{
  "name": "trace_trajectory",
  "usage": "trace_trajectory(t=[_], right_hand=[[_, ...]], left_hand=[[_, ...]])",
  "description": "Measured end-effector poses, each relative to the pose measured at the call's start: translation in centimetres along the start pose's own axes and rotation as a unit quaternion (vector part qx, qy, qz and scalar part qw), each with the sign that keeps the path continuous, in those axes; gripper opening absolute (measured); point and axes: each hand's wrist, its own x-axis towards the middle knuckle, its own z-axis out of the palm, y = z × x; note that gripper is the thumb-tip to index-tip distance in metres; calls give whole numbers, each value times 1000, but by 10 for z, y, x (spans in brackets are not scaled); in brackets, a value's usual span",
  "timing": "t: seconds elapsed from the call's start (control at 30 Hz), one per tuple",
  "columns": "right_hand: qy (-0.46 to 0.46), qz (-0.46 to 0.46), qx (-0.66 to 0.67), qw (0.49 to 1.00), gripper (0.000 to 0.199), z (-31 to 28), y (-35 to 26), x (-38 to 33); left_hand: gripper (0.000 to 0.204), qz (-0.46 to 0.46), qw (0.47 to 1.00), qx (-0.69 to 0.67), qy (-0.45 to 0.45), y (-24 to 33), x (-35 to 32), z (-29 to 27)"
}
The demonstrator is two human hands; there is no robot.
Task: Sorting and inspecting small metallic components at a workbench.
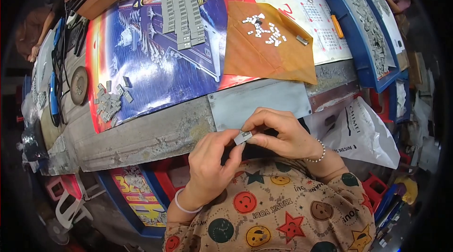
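Between my hands, in front of my chest, is a small grey rectangular block [241, 139] with a paler end that bears a dark mark. My left hand [210, 160] pinches its left side between thumb and forefinger. The fingertips of my right hand [276, 131] press on its right end. Beyond them lies an orange-brown sheet [245, 61] with several tiny white pieces [276, 32] scattered over it. Long rows of similar grey blocks [181, 11] lie on a blue poster at the back. A loose heap of grey blocks [108, 103] sits at the left.
A grey metal plate [259, 103] lies at the bench's near edge. Blue trays [373, 70] of grey parts stand at the right, beside an orange-handled tool [337, 26]. Blue pen-like tools with cables [54, 94] and a round dish [79, 87] are left. Other people's arms show at both sides.
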Motion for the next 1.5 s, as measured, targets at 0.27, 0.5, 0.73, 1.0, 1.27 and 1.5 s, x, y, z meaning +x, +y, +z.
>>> trace_trajectory(t=[0.27,0.5,0.73,1.0,1.27,1.5], right_hand=[[6,-18,-9,1000,20,0,5,4],[81,-9,27,996,21,-8,11,-1],[180,-52,-67,980,14,-18,16,-7],[237,-140,-179,945,20,-21,27,-12],[229,-143,-202,941,24,-16,32,-9],[228,-153,-228,934,23,-18,33,-6]], left_hand=[[32,110,987,115,-18,-6,12,-6],[34,129,979,154,-23,-9,24,-16],[33,145,965,218,8,-19,44,-26],[19,55,984,170,18,-62,79,-49],[16,68,977,200,-3,-101,116,-66],[15,35,981,191,4,-112,139,-80]])
